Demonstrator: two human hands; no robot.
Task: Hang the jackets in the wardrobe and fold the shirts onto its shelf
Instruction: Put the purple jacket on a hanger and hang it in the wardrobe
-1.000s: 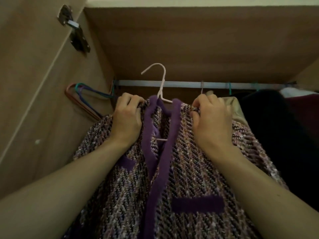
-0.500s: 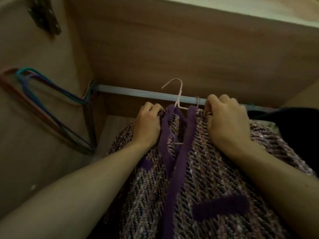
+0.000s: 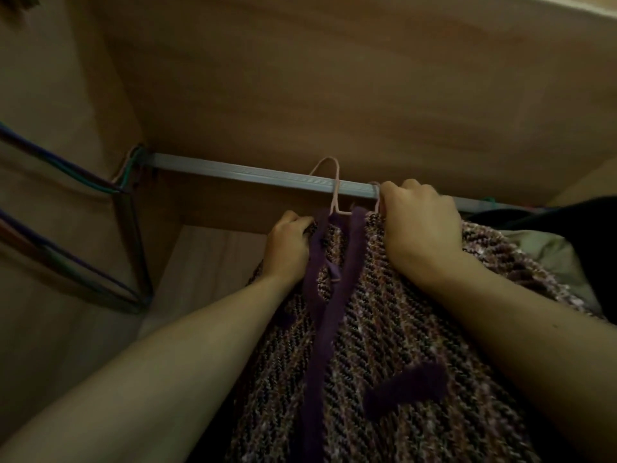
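- Inside the wardrobe, right of the middle of the grey rail, a tweed jacket is sitting on a pale pink hanger.
- The hanger's hook is crossing the rail, with its curve showing just above it. I cannot tell whether it is bearing on the rail.
- The left hand is gripping the jacket's left shoulder, its fingers curled over the top edge of the cloth.
- The right hand is clamping the jacket's other shoulder, with its knuckles up against the rail.
- The purple trim is running down the open front between the two hands, and a purple pocket flap is lying lower on the right side.
- Several coloured hangers are hanging bare at the left end of the rail, leaning against the wardrobe's side wall.
- At the right end of the rail, a dark garment is hanging just beyond the jacket, with a pale garment showing below it.
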